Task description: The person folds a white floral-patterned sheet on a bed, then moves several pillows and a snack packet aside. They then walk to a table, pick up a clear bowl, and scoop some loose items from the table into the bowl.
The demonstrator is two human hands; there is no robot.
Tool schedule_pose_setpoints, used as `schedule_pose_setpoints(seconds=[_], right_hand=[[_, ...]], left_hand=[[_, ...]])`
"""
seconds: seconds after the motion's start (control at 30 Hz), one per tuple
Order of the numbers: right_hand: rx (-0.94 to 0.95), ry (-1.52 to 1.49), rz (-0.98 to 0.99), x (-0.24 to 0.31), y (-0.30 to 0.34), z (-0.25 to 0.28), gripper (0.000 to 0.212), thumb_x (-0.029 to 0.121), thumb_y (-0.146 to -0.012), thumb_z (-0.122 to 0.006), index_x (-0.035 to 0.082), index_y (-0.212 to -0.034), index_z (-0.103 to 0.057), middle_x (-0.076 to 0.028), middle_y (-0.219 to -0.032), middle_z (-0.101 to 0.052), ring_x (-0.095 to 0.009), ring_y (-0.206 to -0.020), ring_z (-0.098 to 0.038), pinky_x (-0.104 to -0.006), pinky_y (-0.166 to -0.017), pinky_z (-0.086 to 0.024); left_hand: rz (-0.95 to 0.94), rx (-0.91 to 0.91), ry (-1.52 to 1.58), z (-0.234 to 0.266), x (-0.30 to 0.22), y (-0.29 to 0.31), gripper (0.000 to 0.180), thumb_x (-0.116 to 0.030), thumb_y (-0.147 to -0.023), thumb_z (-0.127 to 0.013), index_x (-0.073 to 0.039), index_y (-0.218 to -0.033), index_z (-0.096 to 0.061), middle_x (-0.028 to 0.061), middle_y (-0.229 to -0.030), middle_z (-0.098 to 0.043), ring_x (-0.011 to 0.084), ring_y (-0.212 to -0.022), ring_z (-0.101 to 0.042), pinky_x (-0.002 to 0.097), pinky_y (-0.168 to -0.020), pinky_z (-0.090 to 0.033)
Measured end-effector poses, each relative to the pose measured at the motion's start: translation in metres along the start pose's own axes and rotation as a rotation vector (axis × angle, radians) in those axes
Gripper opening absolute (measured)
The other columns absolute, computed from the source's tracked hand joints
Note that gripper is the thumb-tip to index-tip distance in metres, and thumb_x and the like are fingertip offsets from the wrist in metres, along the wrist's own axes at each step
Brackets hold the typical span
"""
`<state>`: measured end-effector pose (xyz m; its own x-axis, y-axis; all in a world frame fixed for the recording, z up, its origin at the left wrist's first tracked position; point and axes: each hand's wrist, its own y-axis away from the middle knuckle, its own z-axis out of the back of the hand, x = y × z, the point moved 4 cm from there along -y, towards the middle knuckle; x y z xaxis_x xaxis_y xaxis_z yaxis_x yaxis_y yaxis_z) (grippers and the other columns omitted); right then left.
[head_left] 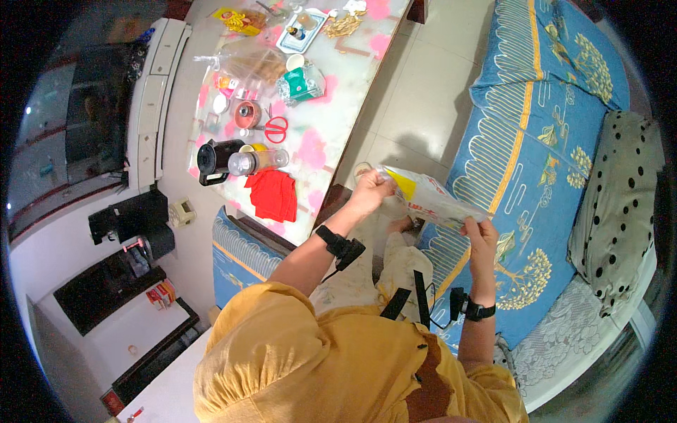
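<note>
Between my two hands a thin white plastic bag (431, 200) with red print and a yellow patch is stretched out above the floor, in front of my legs. My left hand (372, 190) pinches its left end, near the table's edge. Its right end is gripped between the fingers and thumb of my right hand (482, 237), beside the blue-covered seat. The bag slopes a little down toward the right. Whether anything is inside it, I cannot tell.
On the marbled table (337, 116) at left lie a red cloth (273, 197), red-handled scissors (276, 130), a black kettle (214, 161), a clear jar (243, 163), a tissue pack (304, 83) and a tray (301, 42). A blue patterned cover (522, 162) drapes the seat at right.
</note>
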<state>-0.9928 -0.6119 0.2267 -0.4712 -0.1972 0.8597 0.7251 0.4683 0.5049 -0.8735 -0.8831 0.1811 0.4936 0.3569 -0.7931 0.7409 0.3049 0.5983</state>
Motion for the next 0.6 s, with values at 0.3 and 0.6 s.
schedule_pose_setpoints(seconds=[0.3,0.6], right_hand=[[0.229,0.21,0.186,0.043,-0.051,-0.114,0.024,0.008,-0.102,-0.054,-0.005,-0.118,-0.066,-0.008,-0.127,-0.064,-0.013,-0.101,-0.062,-0.0255,-0.088,-0.05],[0.418,0.161,0.137,0.077,-0.114,-0.249,0.03,0.013,-0.105,-0.051,-0.007,-0.122,-0.067,-0.014,-0.13,-0.066,-0.018,-0.109,-0.065,-0.0306,-0.097,-0.051]], left_hand=[[-0.108,-0.407,0.324,0.088,-0.037,0.007,0.021,0.003,-0.096,-0.052,-0.009,-0.109,-0.063,-0.0013,-0.097,-0.069,0.0068,-0.085,-0.063,0.0234,-0.076,-0.051],[-0.29,-0.535,-0.328,0.234,-0.123,0.026,0.008,0.0,-0.092,-0.056,-0.003,-0.098,-0.06,-0.0072,-0.075,-0.048,0.0055,-0.069,-0.045,0.0262,-0.058,-0.039]])
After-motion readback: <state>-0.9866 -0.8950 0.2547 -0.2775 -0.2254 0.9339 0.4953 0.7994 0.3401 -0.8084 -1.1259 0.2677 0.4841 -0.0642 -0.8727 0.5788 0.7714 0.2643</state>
